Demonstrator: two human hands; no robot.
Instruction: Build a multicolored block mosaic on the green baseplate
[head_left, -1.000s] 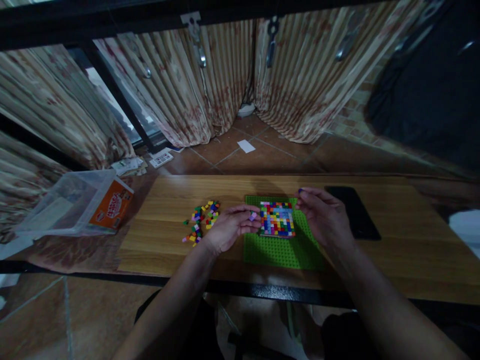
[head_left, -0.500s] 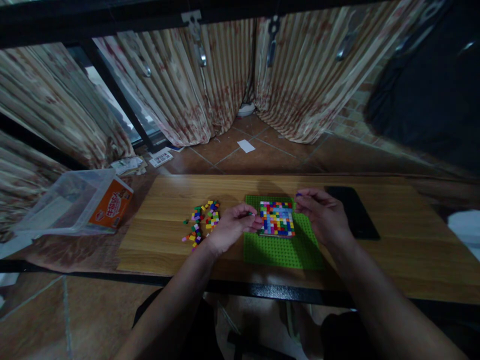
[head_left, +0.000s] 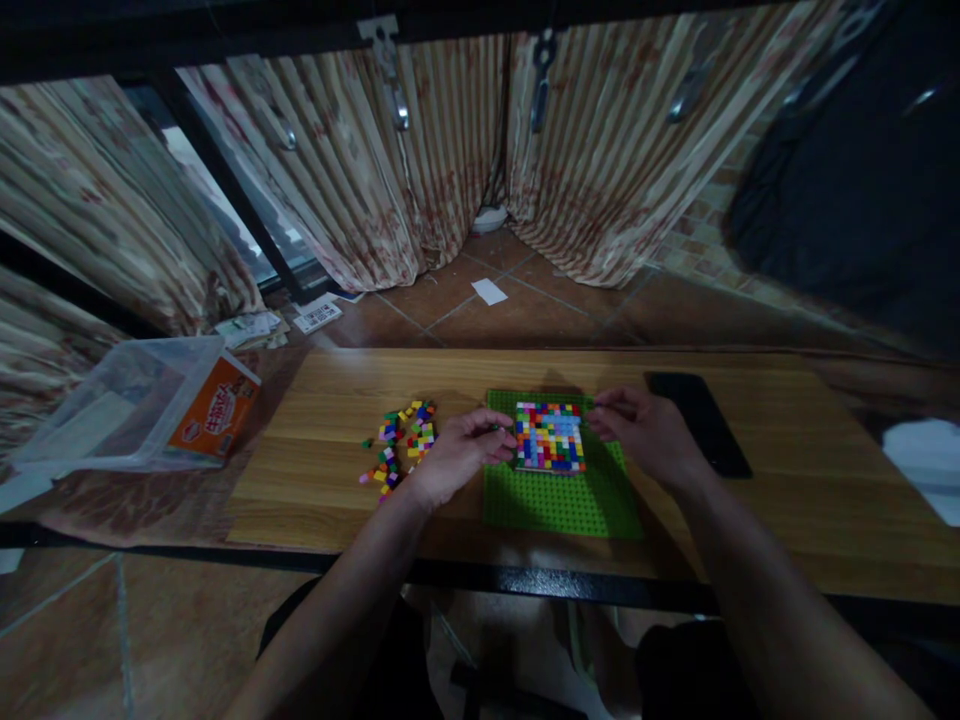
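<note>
A square mosaic of small multicoloured toy bricks sits on the upper part of a green studded baseplate. At its left edge is my left hand, the fingers bent and drawn together; whatever they may hold is too small to make out. My right hand is over the right side of the baseplate, thumb and fingers pinched beside the mosaic's upper right corner. The small dark blue brick seen at those fingertips a moment earlier is now hidden by the fingers. Loose bricks lie scattered left of my left hand.
The wooden tabletop carries a flat black tablet-like object right of the baseplate. To the left stands a clear plastic bin with an orange label. Curtains hang behind, and a white sheet lies on the floor.
My right hand has turned and lowered slightly toward the mosaic's right edge, and the dark blue brick has gone out of sight. My left hand has barely moved. The whole view has shifted slightly.
</note>
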